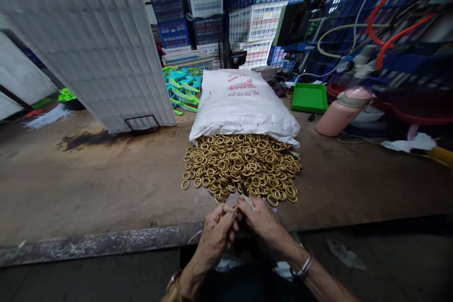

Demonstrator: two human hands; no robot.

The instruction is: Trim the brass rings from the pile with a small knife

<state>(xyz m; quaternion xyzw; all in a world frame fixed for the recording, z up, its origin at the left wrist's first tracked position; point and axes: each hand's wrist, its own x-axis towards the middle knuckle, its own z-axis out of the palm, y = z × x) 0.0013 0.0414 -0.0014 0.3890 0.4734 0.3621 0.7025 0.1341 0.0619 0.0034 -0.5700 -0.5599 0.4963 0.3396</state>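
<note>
Along the near edge of the table (106, 198), just short of the heaped gold-coloured rings (244, 165) by the white sack (244, 108), my left hand (218, 227) pinches one ring (234, 209) between thumb and fingertips, partly hidden, while my right hand (261, 215) is closed round a slim, dark-tipped tool (247, 196). Its tip points to the far side, clear of my fingers, which seems the safe way. I judge the ring best held firm but light, turned little by little, with the right thumb steadying its rim.

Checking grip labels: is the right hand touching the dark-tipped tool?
Touching: the head view shows the right hand holding the tool, its dark tip jutting out.
</note>
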